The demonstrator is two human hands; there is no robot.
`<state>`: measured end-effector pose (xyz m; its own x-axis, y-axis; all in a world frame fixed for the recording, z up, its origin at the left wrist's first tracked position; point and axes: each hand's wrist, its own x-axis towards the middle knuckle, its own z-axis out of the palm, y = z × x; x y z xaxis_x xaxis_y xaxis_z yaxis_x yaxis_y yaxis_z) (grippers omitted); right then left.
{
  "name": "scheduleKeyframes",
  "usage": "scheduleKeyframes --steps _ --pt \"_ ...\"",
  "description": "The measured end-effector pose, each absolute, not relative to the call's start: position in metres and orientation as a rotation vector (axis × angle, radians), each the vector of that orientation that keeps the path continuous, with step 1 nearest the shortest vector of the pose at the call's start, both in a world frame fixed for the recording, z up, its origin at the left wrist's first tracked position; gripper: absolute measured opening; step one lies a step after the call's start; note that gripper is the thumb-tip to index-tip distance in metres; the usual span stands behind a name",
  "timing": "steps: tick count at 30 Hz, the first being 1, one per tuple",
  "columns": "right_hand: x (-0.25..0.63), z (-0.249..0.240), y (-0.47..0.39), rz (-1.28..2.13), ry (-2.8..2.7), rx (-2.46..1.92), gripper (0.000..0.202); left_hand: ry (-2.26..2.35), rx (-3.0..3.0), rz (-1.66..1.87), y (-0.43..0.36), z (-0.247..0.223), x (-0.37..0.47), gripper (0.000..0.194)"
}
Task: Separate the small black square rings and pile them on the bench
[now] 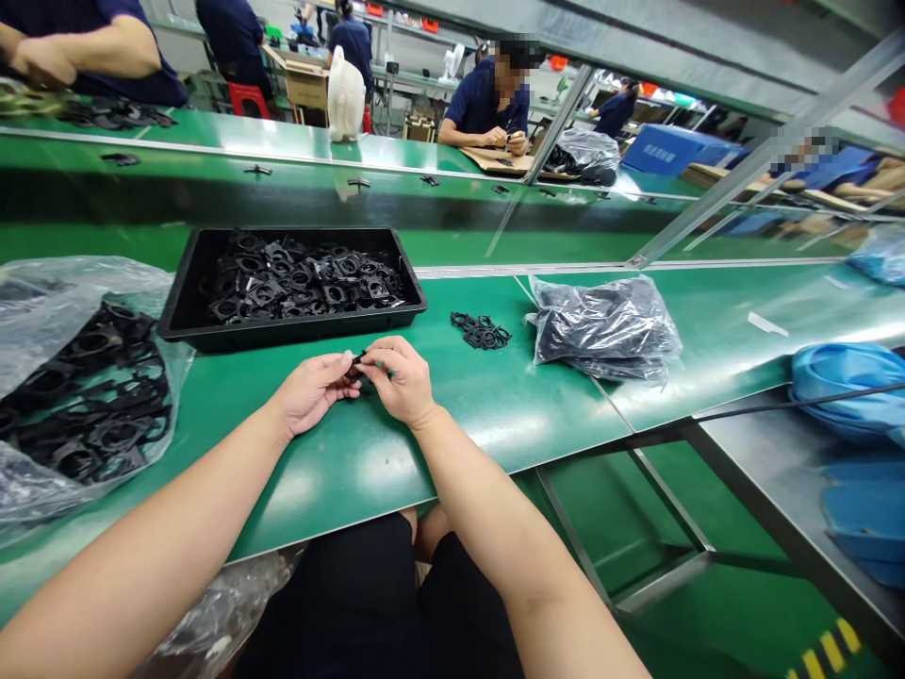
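Note:
Both hands meet above the green table, just in front of a black tray (pixel 293 332) heaped with black plastic parts. My left hand (pixel 316 389) grips a small black part (pixel 355 366) between thumb and fingers. From the other side, my right hand (pixel 400 379) pinches the same part; its exact shape is mostly covered by the fingers. To the right of the tray lies a small pile of black ring-shaped parts (pixel 481 331). An open clear bag (pixel 91 396) of larger black parts is at the left.
A sealed bag of black parts (pixel 604 328) lies right of the small pile. Behind the tray runs a belt (pixel 438 212) with spaced black parts. A slanted metal post (pixel 764 156) rises at the right. People sit across the line.

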<state>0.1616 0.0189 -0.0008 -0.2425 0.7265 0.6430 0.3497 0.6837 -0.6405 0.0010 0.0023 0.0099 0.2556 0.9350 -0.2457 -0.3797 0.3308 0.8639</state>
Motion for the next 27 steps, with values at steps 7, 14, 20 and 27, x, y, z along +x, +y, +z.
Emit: scheduleKeyframes --steps 7,14,20,27 --pt "0.1629 0.0015 0.0216 0.595 -1.776 -0.805 0.009 0.873 0.813 1.015 0.0025 0.0085 0.0009 0.033" --pt "0.1630 0.0032 0.0216 0.782 -1.692 -0.824 0.012 0.854 0.831 1.002 0.0028 0.0089 0.0005 0.034" --pt "0.1626 0.0013 0.0221 0.664 -1.729 -0.756 0.011 0.852 0.814 1.006 0.0030 0.0068 -0.0010 0.035" --pt "0.1615 0.0013 0.0216 0.576 -1.708 -0.727 0.009 0.843 0.804 1.012 0.0035 0.0071 -0.0003 0.037"
